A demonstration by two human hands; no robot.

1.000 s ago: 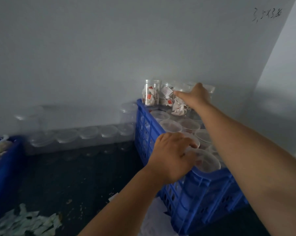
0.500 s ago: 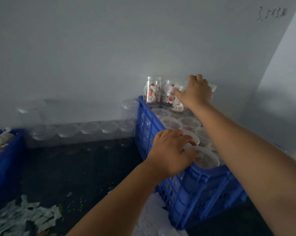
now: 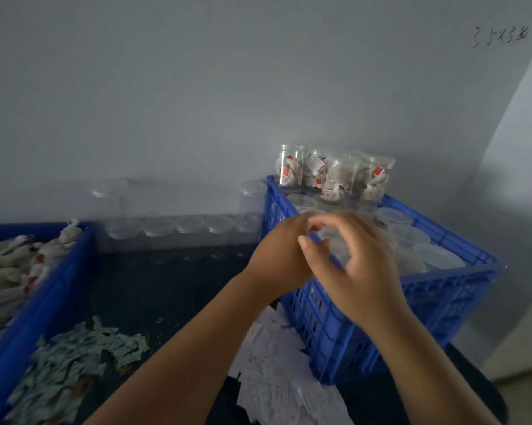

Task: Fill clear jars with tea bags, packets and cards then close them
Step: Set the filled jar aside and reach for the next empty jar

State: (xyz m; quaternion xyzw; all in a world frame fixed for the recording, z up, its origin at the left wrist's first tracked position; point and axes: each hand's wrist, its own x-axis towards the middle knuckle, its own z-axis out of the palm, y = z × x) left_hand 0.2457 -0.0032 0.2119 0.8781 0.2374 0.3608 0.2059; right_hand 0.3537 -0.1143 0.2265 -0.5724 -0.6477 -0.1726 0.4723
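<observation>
Four filled jars (image 3: 335,171), clear and lidded, stand upright in a row at the far end of the right crate (image 3: 442,305). They rise above its blue rim, close to the grey wall (image 3: 197,87), and hold white tea bags (image 3: 333,188) with red-marked tags.

Several empty lidded jars (image 3: 424,237) fill the rest of that crate.

Left hand (image 3: 284,256): over the crate's near left corner, back to the camera. Its fingers are hidden behind the other hand, so any grip cannot be told.

Right hand (image 3: 362,271): crosses in front of the left. The fingers are curved and the thumb points toward the left wrist. It is blurred, so whether it holds anything cannot be told.

Wall row of jars (image 3: 179,228): clear, empty, lined along the wall's foot between the two crates.

Left crate (image 3: 44,305): blue, holding a heap of loose bags (image 3: 10,271).

Packets (image 3: 74,360): a pale green pile on the dark floor beside the left crate.

Cards (image 3: 277,378): white, scattered by the right crate's near corner.
</observation>
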